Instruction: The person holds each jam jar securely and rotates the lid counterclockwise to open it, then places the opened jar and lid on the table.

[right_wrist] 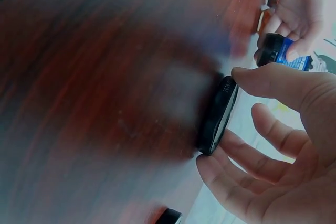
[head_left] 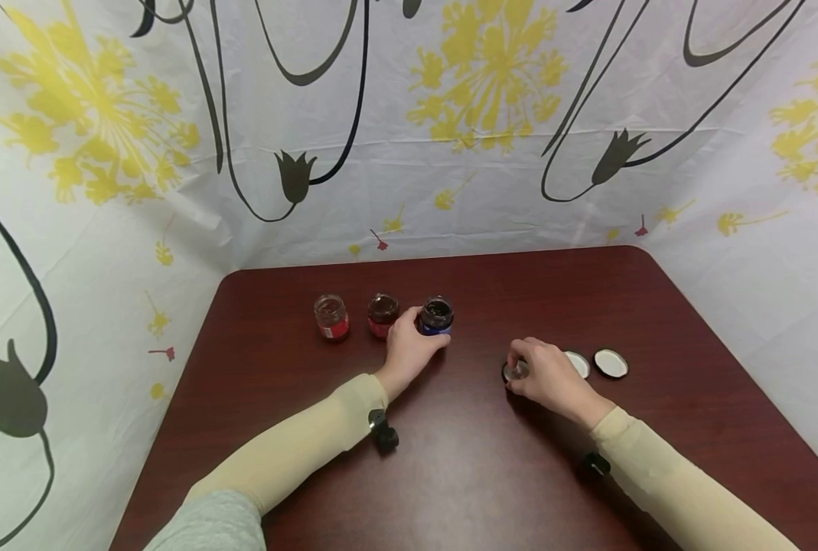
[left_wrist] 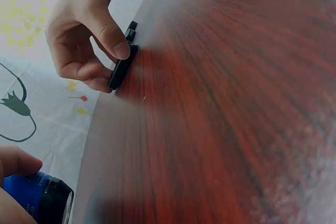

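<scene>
My left hand point(head_left: 409, 353) grips an open dark glass jar point(head_left: 438, 315) with a blue label, thumb on the near side and fingers behind it. The jar stands upright, its mouth facing up. To its right, my right hand point(head_left: 553, 379) pinches a black-rimmed jar lid point(head_left: 516, 372) by its edge, close over the tabletop. In the right wrist view, the thumb and a fingertip sit at opposite ends of the black lid point(right_wrist: 218, 115), its pale inside turned toward the palm. The blue label point(left_wrist: 25, 192) shows at the corner of the left wrist view.
Left of the gripped jar stand a dark open jar point(head_left: 382, 314) and a clear one point(head_left: 331, 317), both red-labelled. Two lids, one partly hidden point(head_left: 578, 363) and one whole point(head_left: 611, 363), lie white side up beside my right hand. A patterned cloth point(head_left: 395, 92) hangs behind the brown table point(head_left: 409, 490).
</scene>
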Demonstrator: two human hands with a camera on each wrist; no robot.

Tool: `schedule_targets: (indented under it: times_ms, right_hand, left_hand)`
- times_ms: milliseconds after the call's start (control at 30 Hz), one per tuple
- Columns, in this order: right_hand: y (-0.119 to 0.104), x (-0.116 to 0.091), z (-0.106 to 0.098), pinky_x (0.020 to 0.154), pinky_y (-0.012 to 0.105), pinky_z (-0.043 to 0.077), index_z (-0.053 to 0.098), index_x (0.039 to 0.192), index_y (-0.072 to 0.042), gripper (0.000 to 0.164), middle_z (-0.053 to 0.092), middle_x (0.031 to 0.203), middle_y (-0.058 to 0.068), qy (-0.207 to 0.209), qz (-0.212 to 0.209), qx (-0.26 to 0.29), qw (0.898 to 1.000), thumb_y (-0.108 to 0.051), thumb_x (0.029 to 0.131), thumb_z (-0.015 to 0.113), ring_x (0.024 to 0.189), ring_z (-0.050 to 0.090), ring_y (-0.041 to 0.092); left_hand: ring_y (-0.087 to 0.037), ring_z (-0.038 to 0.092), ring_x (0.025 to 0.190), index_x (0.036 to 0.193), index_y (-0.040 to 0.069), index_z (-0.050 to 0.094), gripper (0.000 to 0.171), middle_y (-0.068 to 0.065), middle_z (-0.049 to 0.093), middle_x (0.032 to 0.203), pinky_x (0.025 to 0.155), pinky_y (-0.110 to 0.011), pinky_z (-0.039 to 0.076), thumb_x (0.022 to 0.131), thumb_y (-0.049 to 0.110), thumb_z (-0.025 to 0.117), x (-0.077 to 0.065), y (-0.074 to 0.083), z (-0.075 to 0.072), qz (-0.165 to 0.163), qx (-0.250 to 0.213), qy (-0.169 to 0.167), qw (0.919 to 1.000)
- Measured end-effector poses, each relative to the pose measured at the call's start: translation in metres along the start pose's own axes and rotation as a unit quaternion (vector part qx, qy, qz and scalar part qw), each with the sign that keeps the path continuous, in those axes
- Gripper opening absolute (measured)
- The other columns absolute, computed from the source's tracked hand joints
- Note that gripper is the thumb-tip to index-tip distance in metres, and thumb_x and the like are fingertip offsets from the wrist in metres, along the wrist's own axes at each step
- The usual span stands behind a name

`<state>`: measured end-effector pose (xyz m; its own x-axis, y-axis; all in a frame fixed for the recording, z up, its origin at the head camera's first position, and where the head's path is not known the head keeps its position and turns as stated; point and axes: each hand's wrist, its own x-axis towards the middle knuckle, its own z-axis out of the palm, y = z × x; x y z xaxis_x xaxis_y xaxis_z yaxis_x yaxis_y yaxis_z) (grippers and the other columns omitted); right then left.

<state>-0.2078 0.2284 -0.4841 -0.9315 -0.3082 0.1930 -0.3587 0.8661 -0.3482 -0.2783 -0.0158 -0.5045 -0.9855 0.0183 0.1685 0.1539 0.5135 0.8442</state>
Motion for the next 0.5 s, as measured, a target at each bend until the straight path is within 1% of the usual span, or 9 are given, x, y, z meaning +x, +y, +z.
schedule_targets:
  times_ms: [267,500]
  right_hand:
    - [0.0029,-0.0008,-0.0013,0.051,0.028,0.037,0.055,0.081,-0.019,0.030,0.053,0.078,0.001,-0.004,0.004,0.001,1.000,-0.018,0.060,0.077,0.059,0.045,0.011]
    - [0.0031,-0.0017,-0.0034,0.051,0.028,0.037,0.056,0.082,-0.018,0.029,0.052,0.077,0.001,-0.008,0.008,0.001,1.000,-0.018,0.061,0.077,0.059,0.045,0.012]
  left_hand:
    - [-0.009,0.055,0.094,0.112,0.021,0.057,0.057,0.009,0.060,0.103,0.081,-0.033,0.044,0.062,0.040,0.077,0.0025,-0.0035,0.0009,-0.005,0.006,0.006,1.0000]
    - [-0.011,0.054,0.096,0.115,0.020,0.055,0.059,0.007,0.059,0.106,0.081,-0.036,0.043,0.064,0.040,0.077,0.0072,-0.0056,0.0061,0.004,0.004,0.012,0.9999]
